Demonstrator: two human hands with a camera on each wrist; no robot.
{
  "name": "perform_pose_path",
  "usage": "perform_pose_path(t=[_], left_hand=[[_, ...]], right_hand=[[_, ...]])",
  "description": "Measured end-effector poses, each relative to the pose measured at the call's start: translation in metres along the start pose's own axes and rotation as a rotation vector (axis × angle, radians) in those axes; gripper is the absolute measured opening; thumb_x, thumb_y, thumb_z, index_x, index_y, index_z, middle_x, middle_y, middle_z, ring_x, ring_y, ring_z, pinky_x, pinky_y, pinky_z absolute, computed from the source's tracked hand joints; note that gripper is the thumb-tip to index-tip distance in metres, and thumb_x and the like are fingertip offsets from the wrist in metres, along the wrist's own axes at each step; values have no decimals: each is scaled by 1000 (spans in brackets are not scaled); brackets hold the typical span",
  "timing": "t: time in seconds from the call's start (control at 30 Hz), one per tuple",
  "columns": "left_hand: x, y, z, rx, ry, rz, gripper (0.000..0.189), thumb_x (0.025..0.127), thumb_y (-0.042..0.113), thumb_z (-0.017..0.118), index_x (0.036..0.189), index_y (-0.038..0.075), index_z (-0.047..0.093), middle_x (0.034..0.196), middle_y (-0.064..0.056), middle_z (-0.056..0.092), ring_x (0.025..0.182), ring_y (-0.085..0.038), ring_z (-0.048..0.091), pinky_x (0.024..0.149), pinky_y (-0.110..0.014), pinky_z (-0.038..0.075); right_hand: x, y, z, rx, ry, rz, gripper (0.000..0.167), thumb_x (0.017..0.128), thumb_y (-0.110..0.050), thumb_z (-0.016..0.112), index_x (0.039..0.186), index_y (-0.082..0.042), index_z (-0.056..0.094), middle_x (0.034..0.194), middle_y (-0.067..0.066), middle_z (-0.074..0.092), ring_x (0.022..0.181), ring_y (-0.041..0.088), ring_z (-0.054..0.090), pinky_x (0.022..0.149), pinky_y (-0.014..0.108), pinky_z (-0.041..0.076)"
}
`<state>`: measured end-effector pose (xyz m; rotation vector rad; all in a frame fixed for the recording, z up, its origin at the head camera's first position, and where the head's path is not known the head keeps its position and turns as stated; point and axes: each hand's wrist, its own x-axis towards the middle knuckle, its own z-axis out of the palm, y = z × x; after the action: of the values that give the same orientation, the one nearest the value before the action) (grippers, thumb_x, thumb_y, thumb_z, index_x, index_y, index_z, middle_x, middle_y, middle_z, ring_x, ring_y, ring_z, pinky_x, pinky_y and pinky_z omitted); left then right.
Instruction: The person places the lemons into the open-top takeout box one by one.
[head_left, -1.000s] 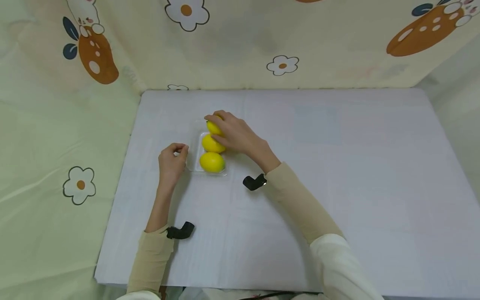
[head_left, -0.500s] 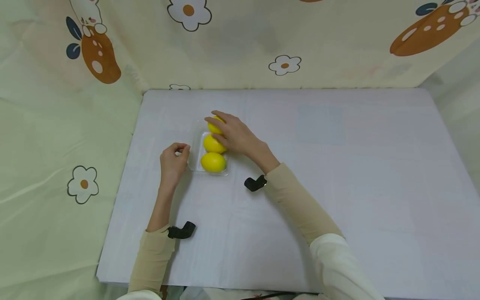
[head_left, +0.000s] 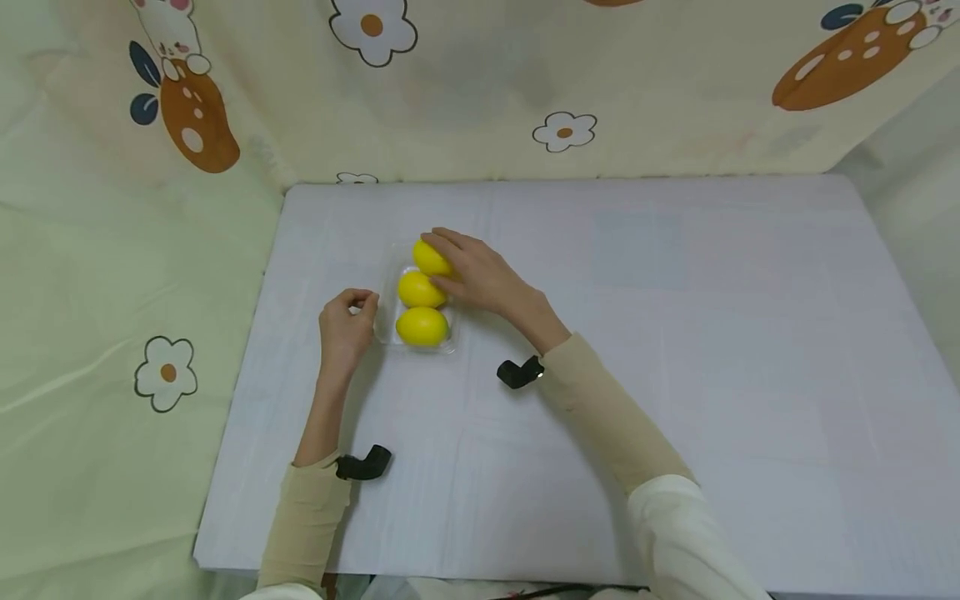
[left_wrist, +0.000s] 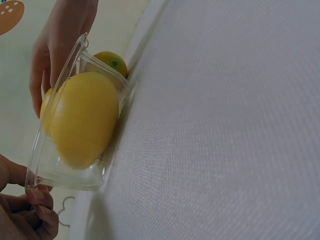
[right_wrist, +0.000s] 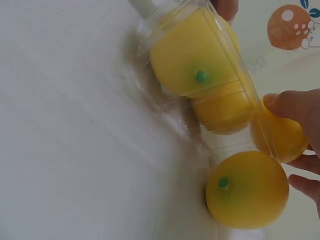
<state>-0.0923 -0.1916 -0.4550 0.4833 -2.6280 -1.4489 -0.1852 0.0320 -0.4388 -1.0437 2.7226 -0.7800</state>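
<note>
A clear plastic container (head_left: 387,329) stands on the table, with yellow lemons inside. My left hand (head_left: 347,329) pinches its left rim; the left wrist view shows thumb and fingers (left_wrist: 40,197) on that edge. Nearest me in the container lies one lemon (head_left: 422,327), with a second lemon (head_left: 420,289) behind it. My right hand (head_left: 483,271) grips the farthest lemon (head_left: 431,257), thumb on one side and fingers over the other. In the right wrist view this held lemon (right_wrist: 280,135) shows at the container's upper edge. Another lemon (right_wrist: 247,190) sits outside the container wall, hidden in the head view.
The white-covered table (head_left: 675,375) extends far to the right of the container. A patterned curtain (head_left: 480,92) hangs along the back edge, and another curtain (head_left: 82,292) borders the left side. Black wrist mounts (head_left: 365,463) stick out from both sleeves.
My right hand has shifted slightly right and toward me, its spread fingers drawing in round the farthest lemon. The lemons in the container have moved slightly left. My left hand stays on the rim.
</note>
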Motion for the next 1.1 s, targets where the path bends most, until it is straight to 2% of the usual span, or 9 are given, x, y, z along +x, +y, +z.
perform_pose_path(t=[0.07,0.17,0.3,0.37,0.47,0.63,0.83,1.1], left_hand=[[0,-1,0,1,1,3,29,101,19,61,113,-6,72,96,-15,66,54,-9,49,47,-15,41],[0,-1,0,-2,0,-3,29,101,19,62,114,-5,72,96,-15,66,54,-9,50,47,-15,41],[-1,-1,0,-6,2,-12,29,101,20,62,114,-5,72,96,-14,66,55,-10,49,47,-15,41],[-1,0,0,-5,5,-11,29,101,20,62,114,-5,72,96,-14,66,56,-11,50,48,-15,41],[-1,0,0,-3,5,-7,29,101,20,62,113,-5,72,96,-15,66,58,-12,50,49,-15,41],[-1,0,0,4,0,-17,29,101,20,62,114,-5,72,96,-15,66,62,-15,51,50,-16,41],[-1,1,0,12,-1,-18,31,102,21,61,115,-5,72,97,-15,66,64,-17,51,51,-16,41],[-2,1,0,3,-2,-36,31,101,21,61,114,-5,72,98,-16,65,66,-18,52,51,-16,42]], right_hand=[[-7,-1,-3,-4,29,-12,61,102,-29,65,156,-13,42,163,13,38,146,36,43,122,50,36],[-23,0,-6,-12,117,-58,57,100,-27,69,150,-8,49,159,16,44,143,37,47,120,49,38],[-51,6,-7,-23,246,-101,54,96,-21,75,143,-4,55,154,17,49,140,37,49,119,49,38],[-65,10,-7,-32,282,-103,54,93,-17,77,142,-4,56,153,17,50,139,37,49,119,50,38],[-83,14,-6,-26,299,-93,55,91,-14,78,141,-3,57,152,18,50,139,37,49,118,51,38],[-100,15,-7,-2,270,-60,59,91,-15,79,144,-3,54,154,21,48,140,39,47,118,54,39],[-94,17,-6,14,194,45,70,91,-17,79,151,-5,44,159,22,40,145,41,41,119,56,37],[-57,15,9,-33,56,188,84,91,-31,78,157,-4,33,163,22,32,147,42,37,121,55,35]])
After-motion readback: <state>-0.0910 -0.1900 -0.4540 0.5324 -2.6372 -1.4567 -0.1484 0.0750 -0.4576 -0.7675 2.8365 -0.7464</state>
